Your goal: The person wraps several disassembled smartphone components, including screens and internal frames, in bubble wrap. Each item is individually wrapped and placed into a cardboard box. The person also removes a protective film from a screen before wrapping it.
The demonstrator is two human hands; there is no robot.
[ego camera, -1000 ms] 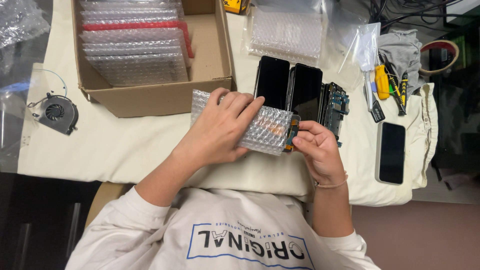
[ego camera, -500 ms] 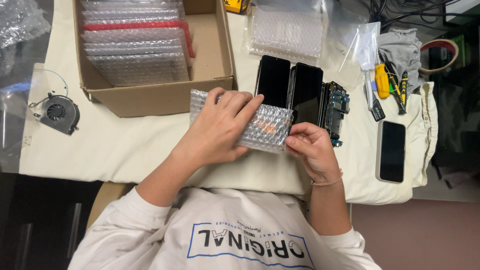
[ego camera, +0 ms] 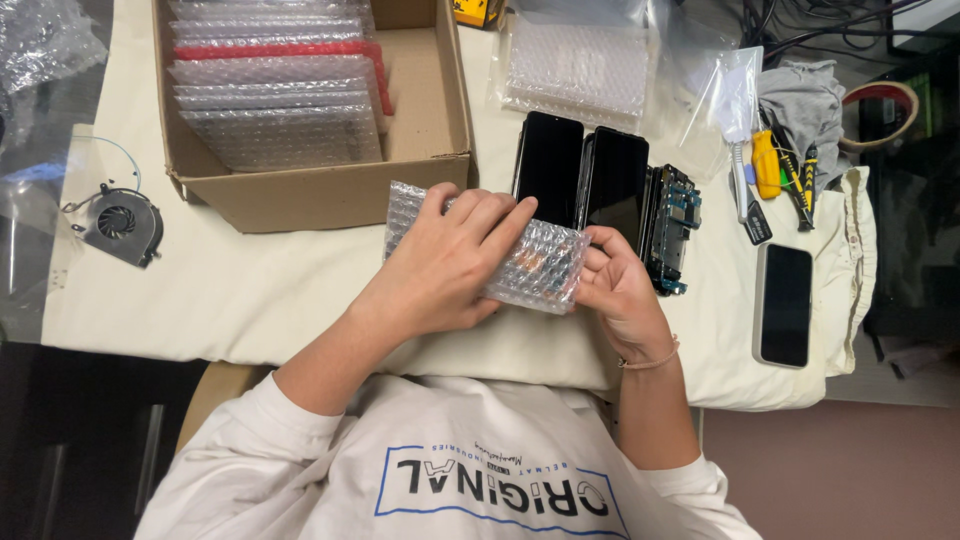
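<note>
On the cream cloth lies a bubble-wrap pouch with a dark flat part inside, and both hands hold it. My left hand lies flat across the pouch's top and presses it down. My right hand pinches the pouch's right end, fingers curled at its opening. Just beyond the pouch lie two black phone screens side by side and a phone frame with a bare circuit board.
A cardboard box at the back left holds several bubble-wrapped items standing in a row. A small fan lies at the left, a phone at the right, screwdrivers and tools behind it, and spare bubble wrap at the back.
The dark part that stuck out of the pouch's right end has gone inside. My right hand has moved left onto that end. My left hand has stayed on the pouch.
</note>
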